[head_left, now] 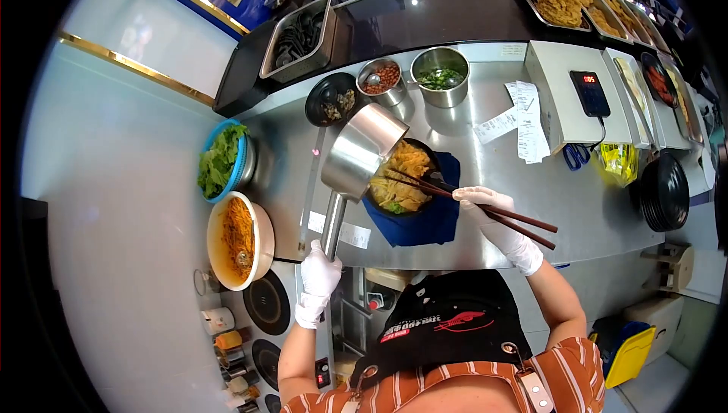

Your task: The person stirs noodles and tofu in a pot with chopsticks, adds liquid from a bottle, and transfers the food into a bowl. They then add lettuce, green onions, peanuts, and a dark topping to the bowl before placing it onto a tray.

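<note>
My left hand (pixel 320 275), in a white glove, is closed round the handle of a steel saucepan (pixel 364 151). The pan is tipped to the right over a dark bowl (pixel 434 161) of yellowish food with some green (pixel 402 178). Under the bowl lies a blue cloth (pixel 417 232). My right hand (pixel 489 212), also gloved, grips dark brown chopsticks (pixel 523 221), whose tips reach into the food at the pan's lip. The inside of the pan is hidden.
Behind the bowl stand a black dish (pixel 331 100), a pot of peanuts (pixel 381 81) and a pot of chopped greens (pixel 440 77). Lettuce (pixel 223 161) and a tub of orange shreds (pixel 262 240) are left. Receipts (pixel 532 128), a white box (pixel 557 72) and black bowls (pixel 665 191) are right.
</note>
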Demonstrator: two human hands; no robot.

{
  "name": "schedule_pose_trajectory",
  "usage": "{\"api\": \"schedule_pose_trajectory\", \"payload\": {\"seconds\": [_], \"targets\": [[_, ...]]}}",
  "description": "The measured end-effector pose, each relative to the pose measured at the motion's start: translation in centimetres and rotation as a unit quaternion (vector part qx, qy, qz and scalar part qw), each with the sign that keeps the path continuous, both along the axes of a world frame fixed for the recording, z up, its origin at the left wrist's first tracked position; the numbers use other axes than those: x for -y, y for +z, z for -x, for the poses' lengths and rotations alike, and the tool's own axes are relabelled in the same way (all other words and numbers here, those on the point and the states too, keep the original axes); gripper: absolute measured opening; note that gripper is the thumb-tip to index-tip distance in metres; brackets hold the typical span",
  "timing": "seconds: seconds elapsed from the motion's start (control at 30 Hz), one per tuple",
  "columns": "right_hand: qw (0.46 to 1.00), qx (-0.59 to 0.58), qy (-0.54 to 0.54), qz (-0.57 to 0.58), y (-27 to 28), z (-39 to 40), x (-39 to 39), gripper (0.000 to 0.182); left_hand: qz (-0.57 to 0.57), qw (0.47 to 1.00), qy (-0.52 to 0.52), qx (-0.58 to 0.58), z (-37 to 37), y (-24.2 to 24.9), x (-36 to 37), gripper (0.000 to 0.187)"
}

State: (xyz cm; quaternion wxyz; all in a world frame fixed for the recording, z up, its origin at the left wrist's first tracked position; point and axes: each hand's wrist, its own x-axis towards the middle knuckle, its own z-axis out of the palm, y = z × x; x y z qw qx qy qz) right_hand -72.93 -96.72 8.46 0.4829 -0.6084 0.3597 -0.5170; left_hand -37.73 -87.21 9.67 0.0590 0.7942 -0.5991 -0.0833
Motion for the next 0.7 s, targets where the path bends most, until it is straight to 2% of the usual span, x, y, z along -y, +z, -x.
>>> {"api": "schedule_pose_trajectory", "payload": {"seconds": [0.17, 0.33, 0.53, 0.63, 0.7], "targets": [[0.997, 0.028, -0.037, 0.062, 2.1, -1.3, 1.0, 0.014, -0.008, 1.0, 0.006, 0.005, 0.8, 1.6, 0.3, 0.035], [0.99, 0.054, -0.038, 0.127, -0.6, -3.1, 1.7, 0.013, -0.015, 1.0, 0.0, -0.013, 0.7, 1.9, 0.5, 0.036], [0.998, 0.036, -0.019, 0.052, 0.7, -1.2, -0.7, 0.009, -0.016, 1.0, 0.008, 0.001, 0.7, 1.6, 0.8, 0.036], [0.994, 0.07, 0.003, 0.083, 1.3, -1.7, -0.8, 0.01, -0.013, 1.0, 0.004, -0.008, 0.9, 1.9, 0.9, 0.035], [0.995, 0.047, 0.003, 0.092, 0.6, -1.3, -0.9, 0.01, -0.001, 1.0, -0.005, 0.002, 0.8, 1.8, 1.0, 0.035]]}}
